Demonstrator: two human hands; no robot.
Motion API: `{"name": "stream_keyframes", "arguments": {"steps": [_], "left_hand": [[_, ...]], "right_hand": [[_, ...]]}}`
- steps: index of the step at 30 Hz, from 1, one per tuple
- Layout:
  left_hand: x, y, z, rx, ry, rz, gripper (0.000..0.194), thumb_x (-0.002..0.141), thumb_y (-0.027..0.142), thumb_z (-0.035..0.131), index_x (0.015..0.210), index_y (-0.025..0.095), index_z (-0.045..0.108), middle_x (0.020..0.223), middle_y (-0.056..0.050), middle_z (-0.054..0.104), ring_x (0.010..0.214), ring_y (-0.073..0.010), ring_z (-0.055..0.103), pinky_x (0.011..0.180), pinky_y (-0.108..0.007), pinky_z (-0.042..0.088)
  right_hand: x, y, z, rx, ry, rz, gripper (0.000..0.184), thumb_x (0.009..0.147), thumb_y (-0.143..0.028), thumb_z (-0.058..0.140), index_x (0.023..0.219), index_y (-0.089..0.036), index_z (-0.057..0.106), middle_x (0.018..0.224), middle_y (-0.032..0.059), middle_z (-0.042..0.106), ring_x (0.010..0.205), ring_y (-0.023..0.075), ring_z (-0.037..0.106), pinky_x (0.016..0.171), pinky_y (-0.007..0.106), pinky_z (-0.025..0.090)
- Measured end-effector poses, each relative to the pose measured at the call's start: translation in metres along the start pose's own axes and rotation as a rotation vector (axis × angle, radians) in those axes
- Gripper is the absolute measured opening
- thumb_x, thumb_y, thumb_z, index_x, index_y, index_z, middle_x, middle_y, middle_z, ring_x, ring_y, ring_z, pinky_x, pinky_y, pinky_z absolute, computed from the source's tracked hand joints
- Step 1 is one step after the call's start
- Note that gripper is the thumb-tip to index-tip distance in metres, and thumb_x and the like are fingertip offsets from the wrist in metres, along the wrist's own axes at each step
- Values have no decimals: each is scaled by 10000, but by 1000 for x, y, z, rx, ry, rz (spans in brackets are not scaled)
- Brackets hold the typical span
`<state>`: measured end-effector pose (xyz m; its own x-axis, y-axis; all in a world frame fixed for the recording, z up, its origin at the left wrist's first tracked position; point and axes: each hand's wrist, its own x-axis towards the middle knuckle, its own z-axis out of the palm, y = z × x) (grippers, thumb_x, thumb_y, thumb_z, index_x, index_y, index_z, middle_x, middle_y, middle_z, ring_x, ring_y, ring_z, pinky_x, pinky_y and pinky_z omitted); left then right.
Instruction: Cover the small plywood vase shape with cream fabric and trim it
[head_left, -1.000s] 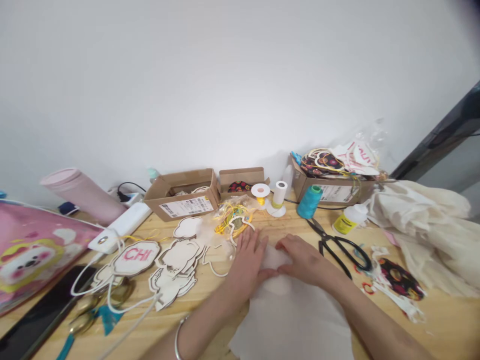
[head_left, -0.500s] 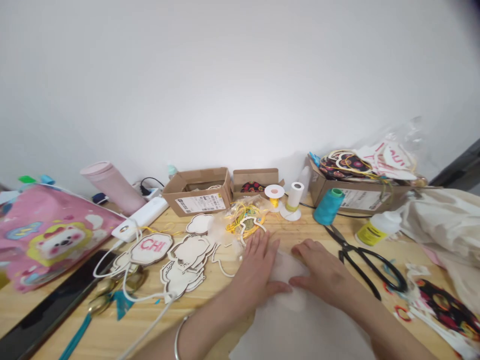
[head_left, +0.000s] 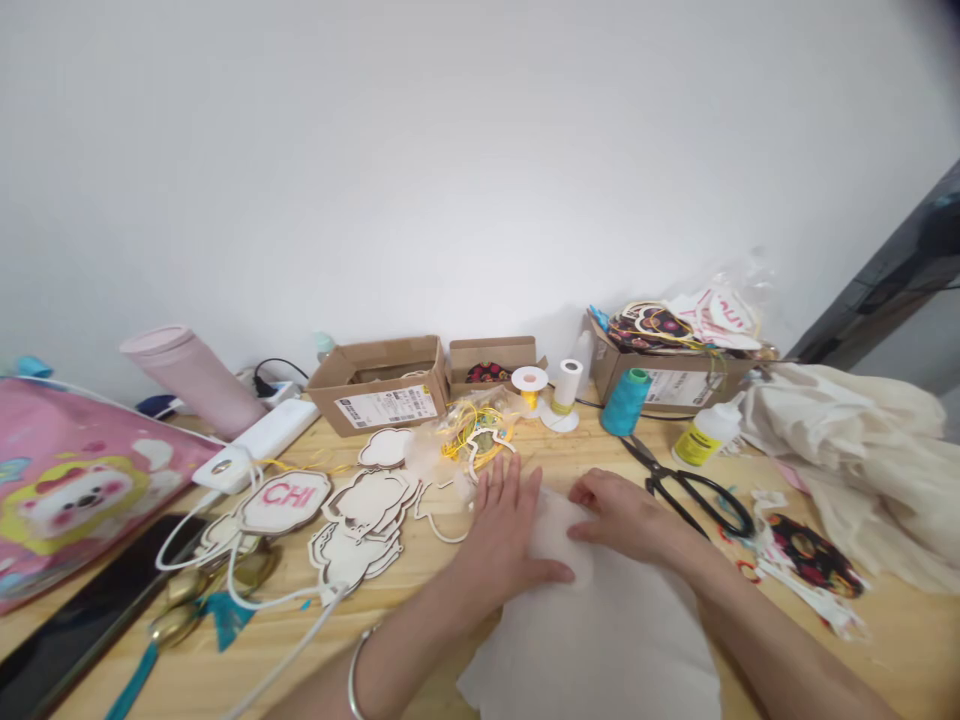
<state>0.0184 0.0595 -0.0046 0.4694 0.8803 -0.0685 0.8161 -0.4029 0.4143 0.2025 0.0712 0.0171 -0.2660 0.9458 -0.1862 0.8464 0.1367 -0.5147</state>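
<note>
A sheet of thin white fabric (head_left: pixel 600 650) lies on the table in front of me and hangs toward the near edge. My left hand (head_left: pixel 506 530) is flat on its left side, fingers stretched out and thumb pointing right. On the far right part of the fabric rests my right hand (head_left: pixel 622 515), its fingers bent and a gap showing between thumb and forefinger. A rounded shape shows faintly through the cloth between the hands; what it is I cannot tell. White cloud-shaped pieces (head_left: pixel 367 505) lie in a pile left of my left hand.
Black-handled scissors (head_left: pixel 686 490), a teal thread cone (head_left: pixel 625 403) and a glue bottle (head_left: pixel 705 433) are on the right. Cardboard boxes (head_left: pixel 382 400) line the wall. At left are a pink tumbler (head_left: pixel 195 380), a white power strip (head_left: pixel 259 445) and a phone (head_left: pixel 90 610).
The view has turned right, so the table's things appear shifted left. My right hand's fingers have bent more and its thumb has drawn back from the left thumb.
</note>
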Motion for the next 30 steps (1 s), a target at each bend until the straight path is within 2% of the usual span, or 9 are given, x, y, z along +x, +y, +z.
{"name": "stream_keyframes", "arguments": {"steps": [5, 9, 12, 14, 16, 19, 21, 26, 30], "left_hand": [[-1, 3, -2, -48, -29, -24, 1076, 515, 633, 596, 1360, 152, 136, 1432, -158, -37, 1269, -321, -157, 999, -530, -45], [-1, 4, -3, -193, 38, -10, 1044, 513, 542, 652, 1349, 130, 181, 1430, -163, 94, 1293, -328, -56, 1011, -512, -31], [-1, 7, -7, -543, 157, -50, 970, 563, 423, 670, 1351, 166, 166, 1344, -147, 345, 1259, -314, 227, 1004, -475, 170], [0, 8, -10, -861, 199, -131, 919, 597, 347, 666, 1348, 184, 162, 1176, -125, 530, 1092, -280, 467, 893, -420, 356], [2, 10, -13, -1093, 190, -196, 788, 600, 289, 671, 1288, 161, 310, 989, -96, 630, 879, -236, 586, 742, -343, 447], [3, 11, -14, -1165, 140, -244, 419, 575, 236, 680, 971, 127, 597, 806, -58, 662, 680, -182, 599, 578, -256, 445], [4, 12, -13, -1139, 114, -264, 247, 564, 234, 684, 783, 129, 640, 698, -26, 648, 592, -150, 573, 513, -229, 413], [3, 12, -11, -1164, 80, -262, 216, 542, 279, 705, 680, 133, 626, 610, 4, 609, 520, -118, 530, 484, -222, 395], [2, 13, -11, -1160, 109, -258, 175, 541, 255, 705, 625, 134, 610, 570, 24, 583, 492, -94, 497, 455, -198, 367]], "right_hand": [[4, 4, -2, 208, -72, 21, 278, 563, -295, 660, 793, -175, 562, 731, 13, 568, 665, 147, 511, 579, 253, 371], [6, 1, -3, 636, -144, -52, 299, 556, -253, 666, 799, -178, 510, 606, -45, 510, 556, 100, 477, 498, 214, 355], [7, -4, -6, 912, -132, -60, 430, 529, -301, 710, 872, -189, 476, 588, -65, 522, 524, 91, 494, 479, 205, 362], [7, -10, -9, 1024, -95, -34, 497, 492, -316, 742, 891, -192, 473, 614, -56, 555, 537, 98, 521, 503, 219, 394], [7, -17, -8, 1094, -69, -10, 500, 464, -326, 756, 869, -187, 499, 659, -34, 589, 571, 110, 543, 538, 241, 421], [5, -24, 0, 1084, 15, -7, 367, 492, -369, 738, 737, -167, 553, 662, -14, 597, 568, 107, 526, 526, 231, 411], [5, -24, 7, 1034, 99, -4, 306, 540, -404, 707, 599, -155, 539, 567, -26, 552, 493, 83, 459, 454, 204, 358], [3, -20, 13, 971, 227, -26, 404, 633, -467, 611, 438, -157, 441, 431, -53, 378, 416, 58, 305, 382, 197, 229], [2, -26, 10, 874, 267, -69, 352, 609, -458, 625, 470, -154, 514, 470, -35, 434, 457, 79, 358, 414, 207, 261]]}}
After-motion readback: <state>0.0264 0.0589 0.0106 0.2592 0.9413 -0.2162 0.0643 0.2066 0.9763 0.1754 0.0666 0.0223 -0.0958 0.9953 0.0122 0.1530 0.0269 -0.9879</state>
